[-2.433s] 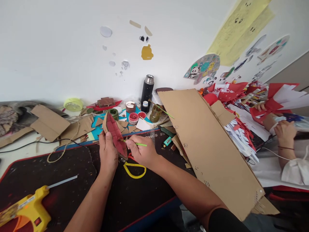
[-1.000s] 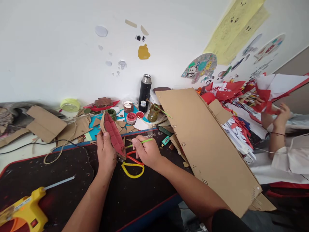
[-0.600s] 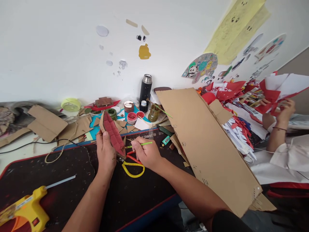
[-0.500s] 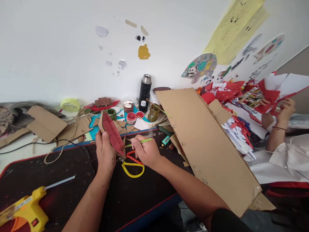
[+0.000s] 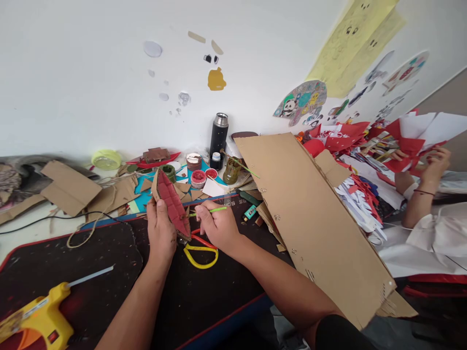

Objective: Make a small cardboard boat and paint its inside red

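My left hand [image 5: 161,232] is closed around the side of a small cardboard boat [image 5: 172,201], whose inside is painted dull red. The boat is tilted up with its painted face toward the right. Pinched in my right hand [image 5: 218,226] is a thin green-handled paintbrush [image 5: 218,209], its tip end close to the boat's right edge; whether it touches cannot be made out. Below the boat lie scissors [image 5: 201,256] with yellow and red handles. Behind it sit open jars of red paint [image 5: 198,179] and green paint [image 5: 169,171].
A yellow glue gun [image 5: 44,316] lies at the lower left of the dark mat. A large cardboard sheet [image 5: 310,223] leans across the right. A black thermos [image 5: 219,136] stands by the wall. At far right, a co-worker's hands [image 5: 436,165] hold red and white paper.
My right hand and the brush have shifted slightly, with the brush tip lifting along the boat's edge. The boat has moved slightly right and down in my left hand.
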{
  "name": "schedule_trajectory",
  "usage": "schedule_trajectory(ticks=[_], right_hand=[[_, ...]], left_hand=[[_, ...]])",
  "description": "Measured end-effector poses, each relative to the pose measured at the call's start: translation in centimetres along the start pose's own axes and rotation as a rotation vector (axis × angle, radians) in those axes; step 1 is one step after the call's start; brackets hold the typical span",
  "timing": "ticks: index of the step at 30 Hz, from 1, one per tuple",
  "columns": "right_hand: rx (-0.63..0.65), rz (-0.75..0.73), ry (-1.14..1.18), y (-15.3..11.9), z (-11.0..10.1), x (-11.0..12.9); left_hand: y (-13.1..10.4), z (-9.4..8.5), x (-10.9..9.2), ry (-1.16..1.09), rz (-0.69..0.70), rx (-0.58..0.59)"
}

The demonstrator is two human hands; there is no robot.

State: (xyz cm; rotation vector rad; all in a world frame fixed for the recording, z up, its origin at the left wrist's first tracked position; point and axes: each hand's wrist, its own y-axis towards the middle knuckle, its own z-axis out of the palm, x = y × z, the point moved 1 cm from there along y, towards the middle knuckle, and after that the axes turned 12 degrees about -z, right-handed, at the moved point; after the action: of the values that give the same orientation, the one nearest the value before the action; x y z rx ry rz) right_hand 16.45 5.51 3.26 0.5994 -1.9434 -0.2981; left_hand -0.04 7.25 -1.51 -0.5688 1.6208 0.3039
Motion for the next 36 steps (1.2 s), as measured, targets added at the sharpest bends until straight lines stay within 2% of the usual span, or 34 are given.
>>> schedule_trajectory(ticks=[6, 12, 19, 29, 36], right_hand=[[0.044, 0.005, -0.029, -0.5, 0.2, 0.5], [0.029, -0.032, -0.015, -1.0, -0.3, 0.5], [0.022, 0.039, 0.037, -1.2, -0.1, 0.5], [0.167, -0.068, -0.219, -0.6, -0.2, 0.6], [0.133, -0.081, -0.203, -0.7, -0.5, 0.8]], left_hand=[[0.0, -0.2, -0.2, 0.008, 0.013, -0.017], [-0.1, -0.2, -0.4, -0.001, 0.004, -0.016], [-0.3, -0.1, -0.8, -0.005, -0.012, -0.016], [-0.5, -0.2, -0.9, 0.017, 0.107, 0.015], [-0.5, -0.2, -1.1, -0.011, 0.132, -0.022]])
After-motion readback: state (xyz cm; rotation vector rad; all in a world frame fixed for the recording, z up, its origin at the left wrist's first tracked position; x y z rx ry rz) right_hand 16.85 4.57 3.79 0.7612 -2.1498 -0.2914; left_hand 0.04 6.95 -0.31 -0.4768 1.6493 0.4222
